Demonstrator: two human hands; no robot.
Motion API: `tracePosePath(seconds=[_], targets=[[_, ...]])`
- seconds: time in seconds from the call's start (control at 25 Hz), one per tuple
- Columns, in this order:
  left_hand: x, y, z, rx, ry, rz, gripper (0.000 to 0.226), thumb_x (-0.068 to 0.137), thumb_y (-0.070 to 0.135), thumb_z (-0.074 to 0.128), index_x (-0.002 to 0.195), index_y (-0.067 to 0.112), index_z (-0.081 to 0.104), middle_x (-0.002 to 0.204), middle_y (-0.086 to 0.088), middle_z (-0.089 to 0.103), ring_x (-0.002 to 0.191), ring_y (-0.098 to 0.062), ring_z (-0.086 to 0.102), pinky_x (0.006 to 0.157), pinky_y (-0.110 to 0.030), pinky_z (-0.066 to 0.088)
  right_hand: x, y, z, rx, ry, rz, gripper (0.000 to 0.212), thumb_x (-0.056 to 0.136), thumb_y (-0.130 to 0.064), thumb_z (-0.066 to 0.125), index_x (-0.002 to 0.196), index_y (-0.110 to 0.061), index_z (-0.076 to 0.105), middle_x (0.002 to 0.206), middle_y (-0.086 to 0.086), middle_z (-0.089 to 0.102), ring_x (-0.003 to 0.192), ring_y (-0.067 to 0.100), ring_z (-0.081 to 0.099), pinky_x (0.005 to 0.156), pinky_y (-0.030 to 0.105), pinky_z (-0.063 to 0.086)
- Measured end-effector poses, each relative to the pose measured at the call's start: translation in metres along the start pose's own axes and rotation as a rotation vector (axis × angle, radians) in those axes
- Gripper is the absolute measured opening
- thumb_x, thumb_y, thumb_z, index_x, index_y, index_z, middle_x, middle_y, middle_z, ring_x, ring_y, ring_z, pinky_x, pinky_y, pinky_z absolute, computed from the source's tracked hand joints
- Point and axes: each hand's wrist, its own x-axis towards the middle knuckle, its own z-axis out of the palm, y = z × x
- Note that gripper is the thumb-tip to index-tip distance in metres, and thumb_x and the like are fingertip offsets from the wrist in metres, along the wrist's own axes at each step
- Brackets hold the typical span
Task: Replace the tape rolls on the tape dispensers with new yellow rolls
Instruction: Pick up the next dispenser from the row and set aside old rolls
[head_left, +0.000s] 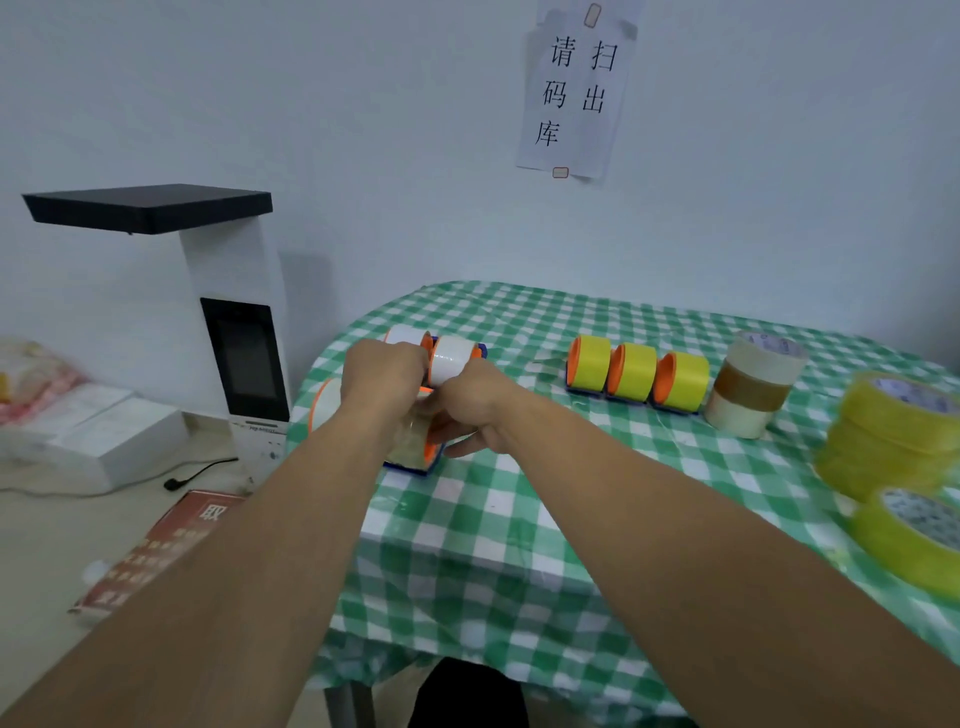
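**White roll gripped by both hands at the far left of the table**

A white roll (451, 359) is held just above the checked table (519, 519), over its far left part. The roll is broad and glossy, and it is seated on an orange hub with a blue part behind it. The left hand (384, 374) is curled against its left side. The right hand (475, 408) is closed on its lower edge from the right, with the fingertips mostly hidden. Under the hands, a dispenser (418, 452) with a clear roll, orange hub and blue base is seen. Three loaded dispensers (636, 371) with yellow tape are lined up in the middle. Loose yellow rolls (893, 431) are stacked at the right edge.
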Motion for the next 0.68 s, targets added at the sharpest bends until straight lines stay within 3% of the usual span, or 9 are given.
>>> tracePosePath(seconds=[0.2, 0.32, 0.44, 0.52, 0.6, 0.68], targets=[[0.003, 0.002, -0.001, 0.048, 0.031, 0.125, 0.019, 0.087, 0.008, 0.061, 0.069, 0.010, 0.055, 0.069, -0.008, 0.052, 0.076, -0.028, 0.049, 0.071, -0.040, 0.044, -0.002, 0.006, -0.002, 0.276, 0.028, 0.032, 0.027, 0.093, 0.009, 0.058, 0.120, 0.004, 0.060, 0.107, 0.022, 0.071, 0.085, 0.030, 0.068, 0.068, 0.040, 0.061], [-0.001, 0.008, -0.001, 0.025, 0.047, 0.161, 0.023, 0.085, 0.009, 0.061, 0.064, 0.014, 0.053, 0.067, -0.004, 0.053, 0.075, -0.028, 0.052, 0.079, -0.047, 0.053, -0.010, 0.002, -0.019, 0.375, 0.017, 0.018, 0.017, 0.091, 0.009, 0.064, 0.108, 0.007, 0.062, 0.092, 0.019, 0.073, 0.073, 0.026, 0.072, 0.060, 0.037, 0.064], [-0.010, 0.019, 0.004, -0.022, 0.056, 0.175, 0.006, 0.084, 0.004, 0.063, 0.085, 0.009, 0.061, 0.079, -0.007, 0.052, 0.080, -0.025, 0.047, 0.074, -0.042, 0.046, -0.023, -0.003, -0.042, 0.384, 0.028, -0.024, 0.020, 0.087, 0.009, 0.068, 0.107, 0.009, 0.064, 0.089, 0.018, 0.075, 0.076, 0.027, 0.075, 0.066, 0.041, 0.064], [-0.017, 0.025, 0.015, -0.086, 0.029, 0.170, 0.010, 0.085, 0.010, 0.066, 0.094, 0.007, 0.063, 0.080, -0.006, 0.053, 0.076, -0.025, 0.048, 0.071, -0.036, 0.042, -0.035, -0.004, -0.058, 0.375, 0.037, -0.082, 0.016, 0.086, 0.010, 0.069, 0.100, 0.005, 0.064, 0.093, 0.020, 0.072, 0.084, 0.031, 0.073, 0.072, 0.043, 0.063], [-0.028, 0.030, 0.028, -0.151, -0.048, 0.102, 0.019, 0.087, 0.022, 0.070, 0.096, 0.006, 0.064, 0.081, -0.008, 0.059, 0.071, -0.027, 0.056, 0.067, -0.037, 0.049, -0.049, -0.004, -0.076, 0.374, 0.064, -0.145, 0.016, 0.086, 0.013, 0.067, 0.092, 0.000, 0.062, 0.091, 0.020, 0.069, 0.085, 0.032, 0.070, 0.073, 0.044, 0.063], [-0.037, 0.033, 0.045, -0.169, -0.145, 0.041, 0.019, 0.090, 0.030, 0.068, 0.095, 0.012, 0.065, 0.088, -0.009, 0.066, 0.074, -0.027, 0.063, 0.072, -0.041, 0.056, -0.063, -0.001, -0.097, 0.377, 0.093, -0.197, 0.021, 0.086, 0.013, 0.067, 0.100, -0.002, 0.061, 0.093, 0.019, 0.070, 0.083, 0.030, 0.070, 0.070, 0.040, 0.063]])
